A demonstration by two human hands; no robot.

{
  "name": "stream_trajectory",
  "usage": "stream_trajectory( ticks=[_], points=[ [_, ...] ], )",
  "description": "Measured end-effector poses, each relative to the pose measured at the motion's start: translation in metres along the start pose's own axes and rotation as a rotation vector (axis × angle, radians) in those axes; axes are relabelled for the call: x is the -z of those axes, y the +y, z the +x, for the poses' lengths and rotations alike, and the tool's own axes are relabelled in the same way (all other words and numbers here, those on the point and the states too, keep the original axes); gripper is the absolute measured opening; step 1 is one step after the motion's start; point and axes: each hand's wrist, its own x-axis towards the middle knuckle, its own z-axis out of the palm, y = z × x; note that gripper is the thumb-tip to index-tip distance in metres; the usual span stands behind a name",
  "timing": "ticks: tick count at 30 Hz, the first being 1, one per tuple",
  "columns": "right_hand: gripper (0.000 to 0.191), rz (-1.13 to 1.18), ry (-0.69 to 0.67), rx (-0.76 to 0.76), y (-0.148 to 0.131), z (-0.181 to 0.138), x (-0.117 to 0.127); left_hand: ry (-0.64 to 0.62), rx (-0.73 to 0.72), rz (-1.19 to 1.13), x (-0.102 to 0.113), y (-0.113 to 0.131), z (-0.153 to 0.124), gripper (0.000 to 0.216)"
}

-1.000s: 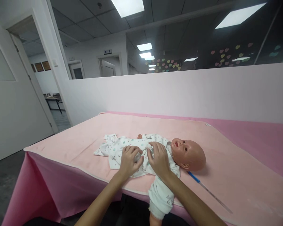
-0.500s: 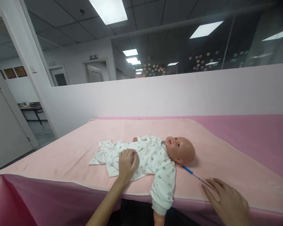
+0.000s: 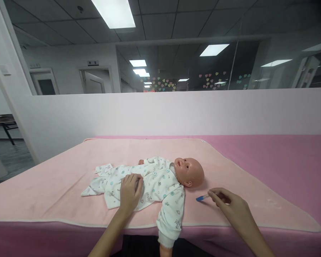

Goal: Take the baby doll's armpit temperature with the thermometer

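A baby doll (image 3: 152, 182) in a white patterned outfit lies on its back, head to the right and near arm hanging over the table's front edge. My left hand (image 3: 130, 191) rests on the doll's belly, fingers slightly bent and lying over the cloth. Right of the doll's shoulder, my right hand (image 3: 230, 205) pinches a slim pen-like stick (image 3: 202, 197) between thumb and fingers. Its blue end points left toward the doll; the rest is mostly hidden in my fingers, and its exact kind is unclear.
A peach-coloured pad (image 3: 69, 192) lies under the doll on a pink-covered table (image 3: 296, 164). Behind it stands a low white wall (image 3: 176, 114) with glass above. At the far left, a dark-framed desk (image 3: 5, 125) shows through a doorway.
My right hand has closed on the stick that lay on the pad and turned it a little. The left hand stays on the doll. My view has shifted rightward.
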Motion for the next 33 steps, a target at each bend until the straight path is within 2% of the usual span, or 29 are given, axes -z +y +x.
stream_trajectory(
  ticks=[3, 7, 10, 16, 19, 21, 23, 24, 27, 28, 29, 30, 32, 33],
  points=[
    [0.036, 0.031, -0.065, 0.043, -0.009, 0.010, -0.008, -0.010, 0.014, 0.003, 0.000, 0.000, 0.000, 0.015],
    [0.041, -0.075, -0.165, 0.065, -0.007, 0.021, -0.020, -0.020, 0.022, 0.005, 0.000, 0.000, 0.000, 0.015],
    [0.039, -0.135, -0.247, 0.040, -0.002, 0.022, -0.025, -0.017, 0.019, 0.010, -0.001, -0.001, 0.000, 0.014],
    [0.031, -0.073, -0.327, 0.024, 0.001, 0.015, -0.025, -0.006, 0.001, 0.003, -0.002, -0.002, 0.000, 0.014],
    [0.020, -0.027, -0.488, 0.098, -0.012, 0.022, -0.013, -0.004, 0.001, 0.000, -0.001, -0.002, 0.000, 0.014],
    [0.016, 0.009, -0.618, 0.189, -0.030, 0.035, 0.007, 0.007, -0.002, -0.001, -0.001, -0.002, 0.000, 0.014],
    [0.015, 0.131, -0.679, 0.278, -0.054, 0.052, 0.033, 0.010, -0.006, -0.005, -0.002, -0.003, 0.000, 0.015],
    [0.014, 0.239, -0.633, 0.297, -0.067, 0.059, 0.045, 0.006, -0.008, -0.008, -0.002, -0.003, 0.000, 0.015],
    [0.022, 0.708, -0.090, 0.322, -0.094, 0.070, 0.058, -0.004, -0.009, -0.011, -0.002, -0.004, 0.000, 0.015],
    [0.024, 0.784, 0.011, 0.312, -0.099, 0.069, 0.053, -0.007, -0.007, -0.010, -0.002, -0.004, 0.000, 0.015],
    [0.027, 0.810, 0.015, 0.287, -0.101, 0.065, 0.045, -0.008, -0.001, -0.008, -0.002, -0.003, 0.000, 0.015],
    [0.029, 0.788, -0.082, 0.239, -0.102, 0.061, 0.035, -0.009, 0.005, -0.007, -0.002, -0.003, 0.000, 0.015],
    [0.030, 0.652, -0.413, 0.130, -0.100, 0.054, 0.020, -0.011, 0.017, -0.005, -0.001, -0.002, 0.000, 0.015],
    [0.030, 0.607, -0.507, 0.097, -0.099, 0.053, 0.016, -0.012, 0.020, -0.005, -0.001, -0.001, 0.000, 0.015]
  ],
)
